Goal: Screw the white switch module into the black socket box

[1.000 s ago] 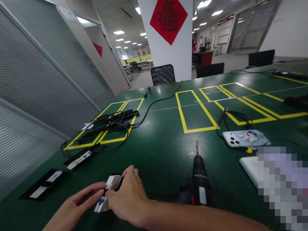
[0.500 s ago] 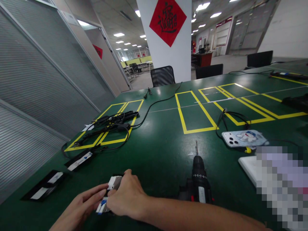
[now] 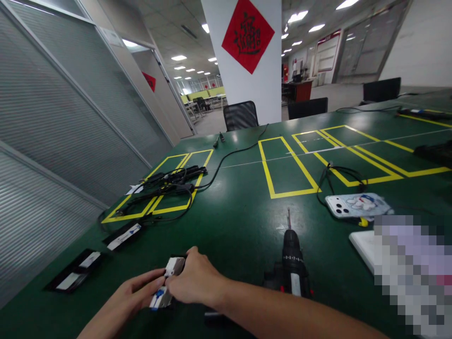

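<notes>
At the lower left of the head view, both hands close on a small block with white faces and dark parts. My left hand pinches its left side between thumb and fingers. My right hand wraps it from the right, hiding its middle. The block's white upper end shows above the fingers, and a white lower end with a blue mark shows beneath. What kind of part it is, I cannot tell. A black cordless drill with a long bit lies right of my right hand, partly behind the forearm.
Two flat black pieces with white labels, one nearer and one farther, lie at left. Beyond is a tangle of black cables. A phone and a white object lie right. Yellow tape rectangles mark the green table.
The camera view has turned slightly, so the left side of the scene sits a little further right. Both hands keep hold of the block. A dark bar now shows below the right forearm.
</notes>
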The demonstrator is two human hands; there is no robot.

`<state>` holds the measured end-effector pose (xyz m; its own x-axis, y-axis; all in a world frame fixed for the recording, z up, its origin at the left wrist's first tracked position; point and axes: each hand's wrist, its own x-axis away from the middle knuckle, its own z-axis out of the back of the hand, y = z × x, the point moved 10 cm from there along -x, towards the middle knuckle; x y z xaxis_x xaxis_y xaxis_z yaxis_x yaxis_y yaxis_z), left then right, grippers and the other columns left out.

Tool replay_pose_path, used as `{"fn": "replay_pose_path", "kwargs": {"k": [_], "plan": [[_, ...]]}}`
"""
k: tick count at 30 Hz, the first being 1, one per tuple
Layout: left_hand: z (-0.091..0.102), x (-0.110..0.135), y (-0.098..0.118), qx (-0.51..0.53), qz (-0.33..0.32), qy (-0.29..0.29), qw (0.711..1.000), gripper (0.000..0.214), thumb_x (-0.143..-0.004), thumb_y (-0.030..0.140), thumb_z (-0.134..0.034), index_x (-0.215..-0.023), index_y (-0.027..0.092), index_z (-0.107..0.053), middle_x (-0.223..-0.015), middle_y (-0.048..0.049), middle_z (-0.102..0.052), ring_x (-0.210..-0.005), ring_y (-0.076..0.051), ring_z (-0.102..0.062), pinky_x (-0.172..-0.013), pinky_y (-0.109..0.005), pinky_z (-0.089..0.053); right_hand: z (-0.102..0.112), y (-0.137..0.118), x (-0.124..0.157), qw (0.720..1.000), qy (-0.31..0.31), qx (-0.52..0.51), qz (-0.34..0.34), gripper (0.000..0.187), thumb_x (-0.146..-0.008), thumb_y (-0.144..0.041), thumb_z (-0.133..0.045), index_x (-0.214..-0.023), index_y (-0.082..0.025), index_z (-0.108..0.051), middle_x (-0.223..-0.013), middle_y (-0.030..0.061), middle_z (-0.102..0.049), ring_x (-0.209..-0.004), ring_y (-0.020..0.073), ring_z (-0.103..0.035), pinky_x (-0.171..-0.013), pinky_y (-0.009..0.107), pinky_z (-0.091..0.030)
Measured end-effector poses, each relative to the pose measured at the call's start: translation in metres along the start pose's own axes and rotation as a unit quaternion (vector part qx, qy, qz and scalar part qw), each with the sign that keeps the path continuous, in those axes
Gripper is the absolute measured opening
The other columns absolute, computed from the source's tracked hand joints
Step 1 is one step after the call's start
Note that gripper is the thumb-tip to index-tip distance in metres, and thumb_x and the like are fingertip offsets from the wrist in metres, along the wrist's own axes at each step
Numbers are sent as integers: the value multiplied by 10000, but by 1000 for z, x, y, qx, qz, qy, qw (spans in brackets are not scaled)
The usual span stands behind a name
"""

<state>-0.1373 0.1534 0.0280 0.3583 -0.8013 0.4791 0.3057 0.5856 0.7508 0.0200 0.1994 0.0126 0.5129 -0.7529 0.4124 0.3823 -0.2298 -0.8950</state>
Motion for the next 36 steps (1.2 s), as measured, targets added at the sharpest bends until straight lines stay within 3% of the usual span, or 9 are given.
{"fn": "replay_pose_path", "kwargs": {"k": [3, 6, 9, 14, 17, 21, 25, 29, 36], "plan": [[-11, 1, 19, -63, -42, -48, 996, 450, -698, 462, -640, -1047, 178, -658, -1077, -102, -694, -1047, -317, -596, -930, -452, -439, 9, -7, 2, 999, 0, 45, 22, 617, -570, -285, -662, -1151, -140, -511, -1082, 162, -621, -885, 285, -639, -623, 309, -505], [-30, 4, 59, -118, -132, -84, 981, 405, -737, 431, -616, -1057, 185, -649, -1094, -84, -687, -1061, -285, -583, -933, -395, -422, 36, -23, 12, 987, 52, 131, 80, 512, -628, -350, -646, -1076, -125, -542, -1033, 171, -626, -898, 300, -624, -680, 350, -491], [-70, 11, 106, -185, -252, -169, 935, 393, -799, 410, -533, -1113, 189, -617, -1054, -69, -694, -953, -274, -623, -831, -377, -467, 73, -34, 27, 959, 123, 207, 146, 460, -683, -430, -624, -1026, -129, -569, -1008, 158, -621, -922, 298, -600, -755, 385, -463], [-129, 4, 162, -225, -348, -205, 887, 336, -747, 399, -587, -997, 192, -673, -932, -36, -685, -888, -252, -610, -787, -334, -445, 158, -22, 46, 923, 260, 209, 193, 339, -785, -385, -555, -1030, -155, -601, -955, 111, -638, -870, 209, -599, -757, 312, -439], [-171, 0, 180, -255, -397, -229, 851, 326, -703, 403, -630, -943, 195, -700, -840, -25, -653, -804, -232, -596, -711, -318, -439, 215, -9, 66, 881, 387, 177, 208, 273, -839, -325, -476, -1006, -160, -615, -918, 94, -650, -809, 184, -599, -737, 297, -433], [-218, -2, 186, -277, -441, -262, 813, 366, -684, 365, -664, -1000, 180, -681, -906, -44, -645, -802, -211, -593, -698, -315, -450, 257, 12, 80, 857, 445, 136, 220, 254, -861, -296, -419, -868, -172, -640, -805, 57, -665, -721, 167, -601, -689, 281, -431], [-234, -1, 184, -276, -477, -257, 794, 418, -750, 325, -632, -1136, 177, -573, -1063, -74, -614, -904, -219, -587, -789, -405, -464, 268, 23, 86, 840, 471, 150, 226, 254, -862, -286, -411, -840, -174, -639, -801, 54, -662, -741, 177, -597, -696, 291, -430], [-230, -2, 179, -260, -506, -229, 790, 396, -811, 326, -576, -1177, 190, -510, -1153, -84, -577, -994, -247, -563, -850, -489, -446, 254, 19, 87, 831, 453, 196, 255, 228, -857, -241, -418, -866, -174, -636, -855, 64, -649, -822, 186, -583, -772, 309, -426], [-222, -9, 166, -211, -518, -202, 804, 327, -838, 314, -542, -1138, 184, -534, -1181, -88, -569, -1021, -251, -560, -850, -494, -458, 236, 14, 93, 816, 441, 248, 281, 199, -857, -226, -430, -842, -181, -623, -875, 66, -630, -892, 200, -551, -832, 332, -410]]}}
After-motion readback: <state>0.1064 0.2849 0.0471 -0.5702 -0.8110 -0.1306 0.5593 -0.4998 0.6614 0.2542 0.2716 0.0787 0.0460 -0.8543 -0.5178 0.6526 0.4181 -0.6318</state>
